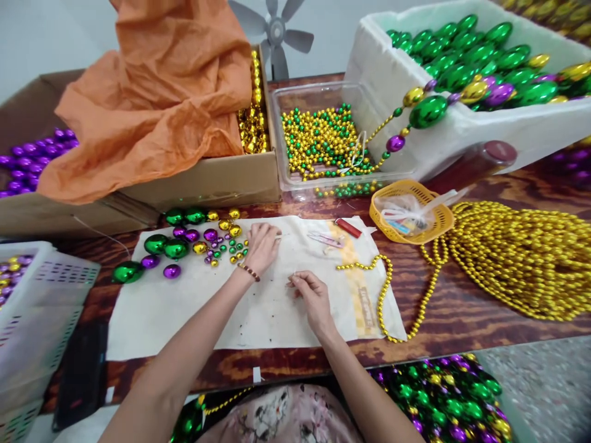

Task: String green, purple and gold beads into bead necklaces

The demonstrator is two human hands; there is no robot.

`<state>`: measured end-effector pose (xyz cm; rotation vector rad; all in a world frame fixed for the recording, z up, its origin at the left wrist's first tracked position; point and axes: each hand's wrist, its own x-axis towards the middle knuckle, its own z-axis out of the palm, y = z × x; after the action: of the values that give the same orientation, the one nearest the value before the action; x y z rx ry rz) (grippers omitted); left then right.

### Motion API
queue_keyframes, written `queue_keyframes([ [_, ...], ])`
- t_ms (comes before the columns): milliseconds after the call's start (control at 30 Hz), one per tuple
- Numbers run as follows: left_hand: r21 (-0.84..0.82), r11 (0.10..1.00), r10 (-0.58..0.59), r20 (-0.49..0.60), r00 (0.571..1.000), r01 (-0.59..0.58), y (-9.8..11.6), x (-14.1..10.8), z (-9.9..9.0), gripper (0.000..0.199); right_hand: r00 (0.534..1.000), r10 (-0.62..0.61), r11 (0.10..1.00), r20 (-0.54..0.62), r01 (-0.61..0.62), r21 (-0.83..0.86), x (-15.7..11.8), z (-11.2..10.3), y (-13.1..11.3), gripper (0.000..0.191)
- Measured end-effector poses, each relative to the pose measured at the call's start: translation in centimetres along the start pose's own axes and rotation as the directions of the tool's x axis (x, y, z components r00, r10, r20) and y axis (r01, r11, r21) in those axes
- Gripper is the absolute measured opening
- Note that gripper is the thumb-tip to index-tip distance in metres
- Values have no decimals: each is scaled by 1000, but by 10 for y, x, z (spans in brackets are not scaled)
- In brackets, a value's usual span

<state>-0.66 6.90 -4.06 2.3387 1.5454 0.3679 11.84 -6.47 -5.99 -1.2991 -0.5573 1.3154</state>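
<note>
My left hand (pixel 262 246) is over a white cloth (pixel 184 326), right beside a group of small purple, green and gold beads (pixel 226 246). Its fingers are bent together, and a thin pale line shows by the fingertips; what they hold is hidden. My right hand (pixel 314 298) is lower and to the right, thumb and fingers pinched on something thin that I cannot make out. Larger green beads (pixel 176 248) and purple beads (pixel 172 271) lie left of my left hand. Small snips (pixel 325 239) and a red lighter (pixel 348 227) rest beyond my right hand.
Gold bead strands (pixel 517 258) lie at right, one end on the cloth. Behind are a yellow basket (pixel 376 218), a clear bin (pixel 277 123) of small beads, a foam box (pixel 364 67) and a cardboard box (pixel 207 181). A phone (pixel 80 375) lies front left.
</note>
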Motion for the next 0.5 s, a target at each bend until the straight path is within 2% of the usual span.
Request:
queue_keyframes([
  [133, 92, 995, 36, 97, 995, -45, 1, 25, 5, 13, 999, -42, 995, 29, 45, -92, -3, -4, 5, 28],
  [267, 149, 989, 7, 105, 994, -22, 8, 22, 3, 21, 996, -67, 963, 54, 79, -256, -4, -12, 8, 31],
  [333, 117, 991, 65, 54, 996, -71, 11, 9, 1, 32, 992, -81, 934, 95, 109, -339, -3, -15, 10, 32],
  [400, 61, 995, 82, -30, 996, -80, 12, -15, -1, 39, 986, -89, 903, 139, 139, -407, -1, -17, 11, 32],
  [500, -37, 998, 49, -147, 988, -55, 8, -72, -5, 36, 972, -130, 822, 197, 217, -527, 1, -18, 9, 33],
])
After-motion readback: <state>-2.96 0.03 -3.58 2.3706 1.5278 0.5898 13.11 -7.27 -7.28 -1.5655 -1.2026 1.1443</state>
